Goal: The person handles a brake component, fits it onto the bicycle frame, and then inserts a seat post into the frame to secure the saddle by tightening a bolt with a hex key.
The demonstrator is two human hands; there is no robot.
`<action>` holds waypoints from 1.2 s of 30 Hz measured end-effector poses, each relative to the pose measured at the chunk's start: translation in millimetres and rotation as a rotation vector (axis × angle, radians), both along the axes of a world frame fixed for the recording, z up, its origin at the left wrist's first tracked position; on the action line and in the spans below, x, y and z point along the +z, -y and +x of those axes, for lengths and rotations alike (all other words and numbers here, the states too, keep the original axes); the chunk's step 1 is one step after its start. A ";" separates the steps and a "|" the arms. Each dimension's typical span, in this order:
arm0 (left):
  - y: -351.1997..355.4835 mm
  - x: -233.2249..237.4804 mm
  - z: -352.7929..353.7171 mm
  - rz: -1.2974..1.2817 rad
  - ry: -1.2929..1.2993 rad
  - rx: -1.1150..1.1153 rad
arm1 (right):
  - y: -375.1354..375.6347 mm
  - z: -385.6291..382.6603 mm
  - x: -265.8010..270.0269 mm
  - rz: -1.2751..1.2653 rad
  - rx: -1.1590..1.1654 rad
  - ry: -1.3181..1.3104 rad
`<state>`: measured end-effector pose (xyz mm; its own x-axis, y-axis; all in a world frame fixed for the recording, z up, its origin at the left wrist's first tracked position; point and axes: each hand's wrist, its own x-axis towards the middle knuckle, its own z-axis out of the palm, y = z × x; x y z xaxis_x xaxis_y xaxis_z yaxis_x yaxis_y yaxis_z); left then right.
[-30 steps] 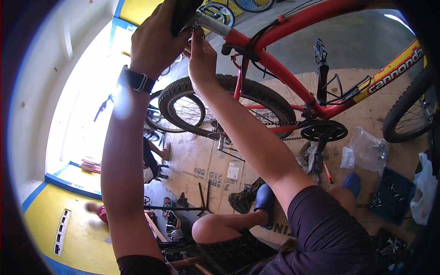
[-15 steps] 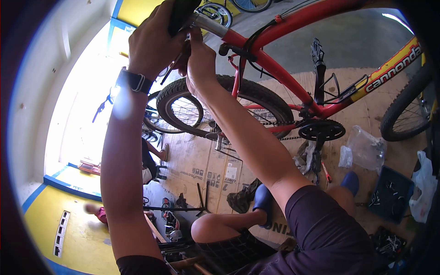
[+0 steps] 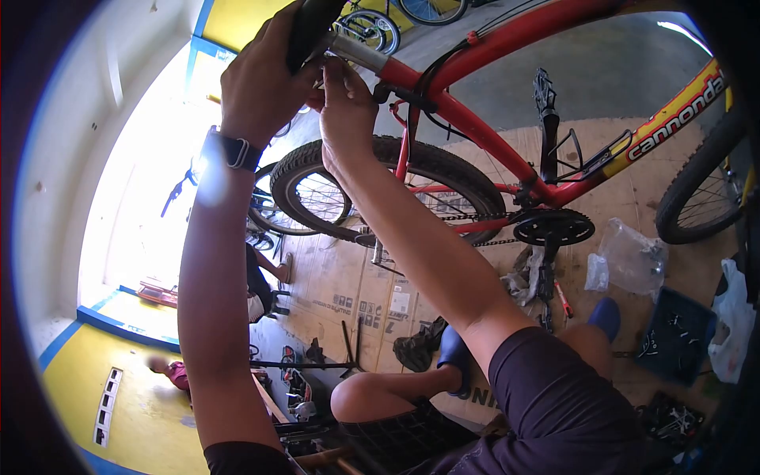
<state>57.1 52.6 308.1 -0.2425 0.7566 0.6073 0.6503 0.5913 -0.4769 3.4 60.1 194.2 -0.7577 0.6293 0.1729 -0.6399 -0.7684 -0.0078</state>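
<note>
The bicycle's black saddle (image 3: pixel 315 28) is at the top, partly cut off by the frame. My left hand (image 3: pixel 265 79), with a watch on its wrist, is closed around the saddle's side. Just below the saddle, beside the silver seatpost (image 3: pixel 358 51), my right hand (image 3: pixel 347 107) is closed in a pinch. Its fingertips meet near the saddle's underside, and what they hold is too small and hidden to name. The red bicycle frame (image 3: pixel 491 134) runs from the seatpost toward the right.
Cardboard (image 3: pixel 356 277) covers the floor under the rear wheel (image 3: pixel 388 190). A dark tray (image 3: pixel 677 336) with small parts, plastic bags (image 3: pixel 732 321) and a red-handled tool (image 3: pixel 564 299) lie at the lower right. Another person (image 3: pixel 176 372) is at the far left; other bicycles stand behind.
The thin dark tool that hung below my hands half a second ago is no longer visible. My right hand has turned slightly, fingertips pointing up under the saddle; my left hand stays on the saddle.
</note>
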 end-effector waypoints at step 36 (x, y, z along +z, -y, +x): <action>4.1 -1.3 -11.5 -0.007 -0.001 -0.014 | 13.6 -55.2 -19.3 0.207 -0.140 -0.106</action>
<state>45.6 48.5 306.9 -0.2312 0.7643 0.6019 0.6577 0.5787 -0.4822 -51.8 46.5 174.9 -0.6369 0.6693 0.3825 -0.7452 -0.6617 -0.0829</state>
